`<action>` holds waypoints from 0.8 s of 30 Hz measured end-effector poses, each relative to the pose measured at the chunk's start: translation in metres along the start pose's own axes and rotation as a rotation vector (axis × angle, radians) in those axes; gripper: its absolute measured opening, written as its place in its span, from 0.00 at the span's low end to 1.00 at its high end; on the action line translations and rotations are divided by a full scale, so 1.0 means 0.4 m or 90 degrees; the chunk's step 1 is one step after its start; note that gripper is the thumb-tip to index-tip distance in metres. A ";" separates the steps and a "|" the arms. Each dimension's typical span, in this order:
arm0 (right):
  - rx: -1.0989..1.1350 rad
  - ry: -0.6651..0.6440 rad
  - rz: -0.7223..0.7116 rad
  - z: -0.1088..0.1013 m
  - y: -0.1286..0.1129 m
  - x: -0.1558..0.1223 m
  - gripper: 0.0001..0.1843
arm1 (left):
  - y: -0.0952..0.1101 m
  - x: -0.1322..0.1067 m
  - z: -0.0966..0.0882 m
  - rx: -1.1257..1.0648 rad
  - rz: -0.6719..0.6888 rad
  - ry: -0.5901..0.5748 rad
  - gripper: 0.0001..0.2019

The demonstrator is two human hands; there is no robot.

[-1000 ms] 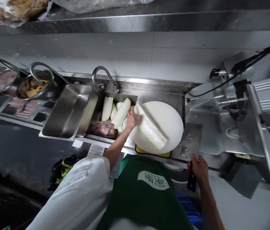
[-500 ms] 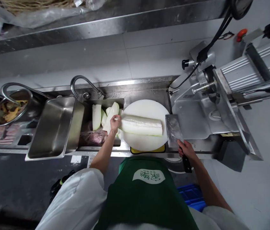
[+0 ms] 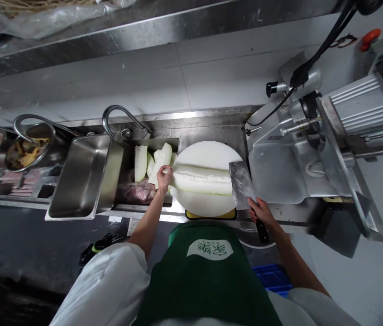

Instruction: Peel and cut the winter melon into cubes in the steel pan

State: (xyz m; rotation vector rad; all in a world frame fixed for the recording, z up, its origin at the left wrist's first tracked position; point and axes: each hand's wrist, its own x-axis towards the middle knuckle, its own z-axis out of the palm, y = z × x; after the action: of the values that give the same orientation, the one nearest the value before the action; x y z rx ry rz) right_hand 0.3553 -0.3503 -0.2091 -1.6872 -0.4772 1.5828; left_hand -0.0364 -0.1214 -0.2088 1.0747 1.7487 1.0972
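— Who is at the steel counter (image 3: 201, 132)?
— A worker in a green apron (image 3: 208, 280). The right hand (image 3: 260, 212) grasps a cleaver (image 3: 241, 179) where blade meets handle; the left hand (image 3: 163, 177) pinches one end of a long, pale gourd piece (image 3: 201, 179).
— Where does the piece lie?
— Flat across a round white cutting board (image 3: 208, 151), the blade at its right end. Whether steel touches flesh is hard to tell.
— How would it handle?
— Probably weighty and firm, slick where cut, liable to snap if lifted by one end. Its rounded sides, near the middle, look the safest hold.
— And the surface?
— The smooth board sits over a yellow, black-edged mat (image 3: 212, 215). Cut pieces (image 3: 140, 163) and a plastic-wrapped bundle (image 3: 139, 193) share the sink on the left; a slicing machine (image 3: 276, 167) stands right.
— The room?
— A steel shelf (image 3: 144, 31) overhead, a white tiled wall (image 3: 144, 83) behind.
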 end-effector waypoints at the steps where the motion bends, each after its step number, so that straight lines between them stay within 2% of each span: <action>1: 0.000 -0.004 0.002 -0.001 0.001 0.001 0.38 | 0.001 -0.001 -0.001 0.003 -0.002 -0.002 0.10; 7: -0.025 -0.014 0.012 -0.008 -0.002 0.012 0.40 | 0.016 -0.009 0.005 0.009 0.019 -0.011 0.11; 12: -0.036 -0.014 0.019 -0.017 -0.010 0.034 0.37 | 0.024 -0.010 0.005 0.048 0.027 -0.008 0.11; 14: -0.047 -0.025 0.010 0.018 -0.012 0.045 0.36 | 0.021 -0.012 0.004 0.059 0.038 -0.006 0.12; 16: -0.078 -0.033 -0.020 0.081 -0.013 0.058 0.34 | 0.015 -0.019 0.003 0.061 0.052 -0.012 0.12; 18: -0.112 -0.018 -0.061 0.153 -0.010 0.071 0.31 | 0.007 -0.031 -0.003 0.068 0.065 -0.023 0.12; 20: -0.131 0.018 -0.089 0.205 -0.001 0.080 0.30 | -0.003 -0.045 -0.017 0.089 0.086 -0.003 0.13; 22: -0.129 0.035 -0.100 0.223 0.014 0.082 0.30 | -0.011 -0.053 -0.041 0.100 0.102 0.043 0.12; 24: -0.122 0.030 -0.093 0.213 0.028 0.076 0.32 | -0.015 -0.052 -0.074 0.088 0.106 0.067 0.13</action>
State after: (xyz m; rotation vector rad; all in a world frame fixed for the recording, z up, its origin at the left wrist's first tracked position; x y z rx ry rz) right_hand 0.2760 -0.3126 -0.2329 -1.7827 -0.7316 1.4261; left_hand -0.0580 -0.1500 -0.2016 1.2869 1.8669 1.1670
